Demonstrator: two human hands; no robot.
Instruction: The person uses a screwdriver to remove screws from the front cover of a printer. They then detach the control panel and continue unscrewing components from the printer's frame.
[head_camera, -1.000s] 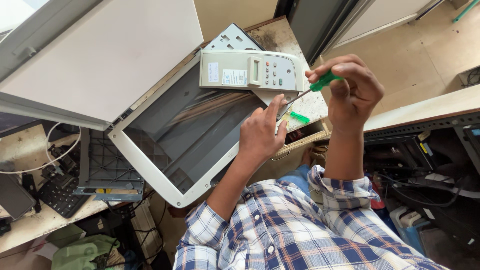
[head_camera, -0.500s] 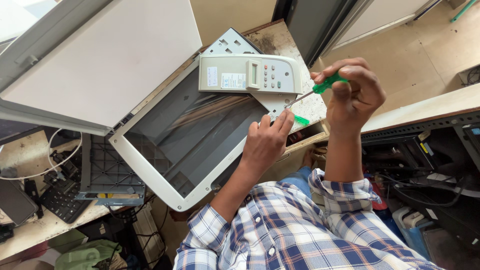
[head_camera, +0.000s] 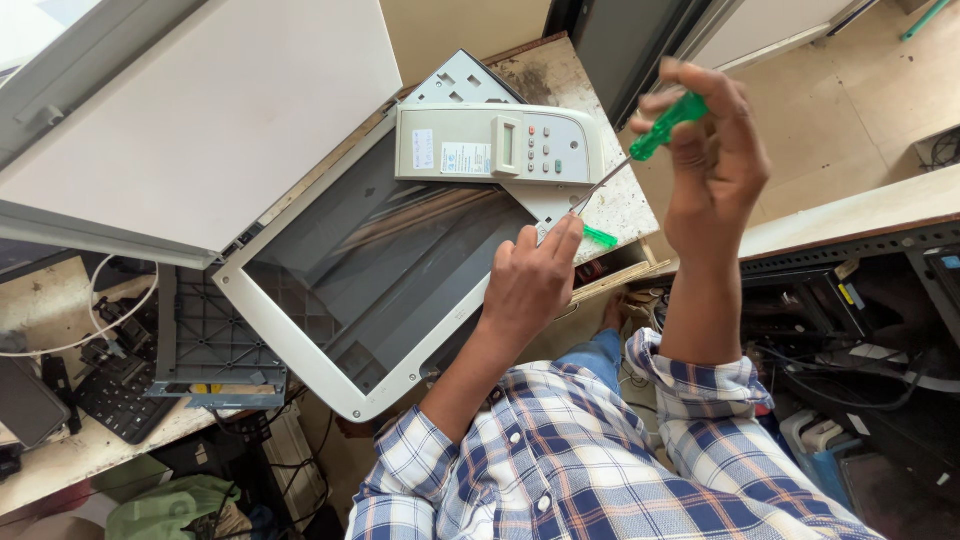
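your right hand (head_camera: 712, 165) is closed around the translucent green handle of a thin-shafted screwdriver (head_camera: 668, 125), raised above the desk so the metal shaft slants down toward the near right corner of the beige flatbed scanner body with its dark glass plate (head_camera: 360, 270). your left hand (head_camera: 530, 285) presses on that corner, fingers curled with the tips beside the screwdriver tip, seemingly to steady the frame and guide the blade; whether it pinches anything small you cannot tell. the scanner lies tilted across the worn, speckled desk (head_camera: 620, 205), its white hinged lid (head_camera: 200, 110) thrown open toward the far left edge so the glass is exposed. the beige control panel with a small display and grey buttons (head_camera: 495, 145) sits along the scanner's far edge, near the desk's back. a short green piece (head_camera: 600, 237) lies just beside your left fingertips; its kind is hard to make out. the screwdriver tip and whatever it meets are hidden behind your left fingers. under the left edge, a dark keyboard (head_camera: 115, 400) and white cable (head_camera: 120, 310) are partly cut off.
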